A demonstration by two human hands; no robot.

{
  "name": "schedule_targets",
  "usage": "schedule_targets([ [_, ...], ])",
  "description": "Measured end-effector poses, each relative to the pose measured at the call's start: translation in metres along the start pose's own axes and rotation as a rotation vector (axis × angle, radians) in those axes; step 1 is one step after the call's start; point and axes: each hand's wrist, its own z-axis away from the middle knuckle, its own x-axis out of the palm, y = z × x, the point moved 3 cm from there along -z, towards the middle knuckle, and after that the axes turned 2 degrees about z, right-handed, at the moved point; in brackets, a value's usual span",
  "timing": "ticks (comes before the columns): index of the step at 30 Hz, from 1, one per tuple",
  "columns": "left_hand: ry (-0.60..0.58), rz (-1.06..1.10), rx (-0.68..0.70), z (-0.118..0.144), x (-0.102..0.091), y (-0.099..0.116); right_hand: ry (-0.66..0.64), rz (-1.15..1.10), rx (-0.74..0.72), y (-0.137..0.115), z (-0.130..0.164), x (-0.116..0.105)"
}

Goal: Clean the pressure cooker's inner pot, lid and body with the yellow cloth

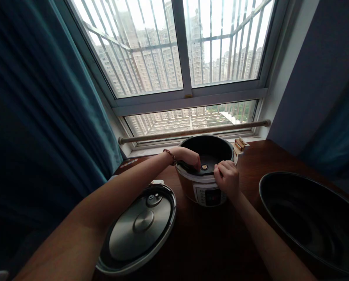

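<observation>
Evidently, the electric pressure cooker [188,187] sits upright on the brown table [200,242], uncovered, with its control panel [212,197] facing the wearer; both hands are at it. Left hand [189,157] is inside the cooker, fingers curled down near the round metal button [204,167] on its floor; the fingertips are hidden, so cannot tell whether they pinch anything. Right hand [228,175] is folded over the cooker's front-right rim and appears to grip it.

Risks, as judged: the button looks like a sensor seat, so a hard press or a scrape by the left knuckles could jar it; moisture or grit left on the cooker's floor could harm the heating surface; cannot tell whether the cooker is plugged in, and if warm it could burn the bare fingers.

Also: the steel-faced lid [144,221] lies underside up, left of the cooker and nearer the wearer; the left forearm crosses above it, so a low withdrawal could catch its edge; the dark pot [309,203] stands open, right of the cooker, where a wide swing of the right elbow could knock it.
</observation>
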Motion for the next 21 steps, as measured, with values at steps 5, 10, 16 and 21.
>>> schedule_targets([
  [5, 0.150, 0.255, 0.210, 0.030, 0.011, 0.041, 0.023, -0.027, 0.040, -0.004, -0.005, -0.007],
  [10, 0.590, 0.418, 0.300, 0.042, 0.035, 0.046, -0.297, -0.180, 0.148, -0.004, -0.034, -0.016],
  [16, 0.949, 0.553, 0.124, 0.071, 0.030, 0.018, -0.933, -0.239, -0.004, 0.000, -0.057, -0.014],
  [21, 1.055, 0.329, -0.039, 0.072, 0.065, 0.007, -1.557, -0.464, 0.215, 0.029, -0.085, 0.007],
])
